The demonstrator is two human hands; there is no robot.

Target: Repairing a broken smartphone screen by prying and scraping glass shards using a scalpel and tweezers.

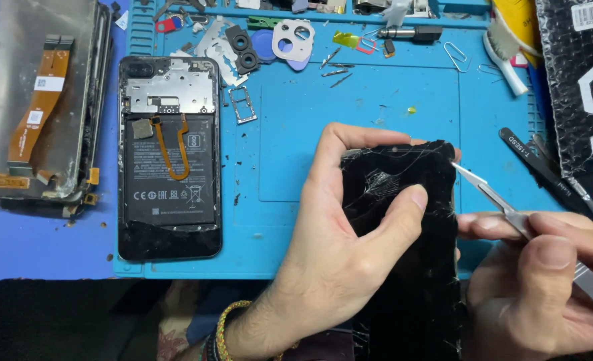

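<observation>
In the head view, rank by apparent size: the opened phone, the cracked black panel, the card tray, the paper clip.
1. Cracked black panel, though nearness to the camera inflates it, so its lead is unsure.
2. Opened phone.
3. Card tray.
4. Paper clip.

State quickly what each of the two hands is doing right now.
Left hand: closed on the cracked black glass phone screen.
Right hand: closed on slim silver metal tweezers, tip at the screen's edge.

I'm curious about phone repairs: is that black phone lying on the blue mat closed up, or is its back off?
Open. The black phone shows its bare battery, orange ribbon cable and silver metal shield; no back cover is on it.
</observation>
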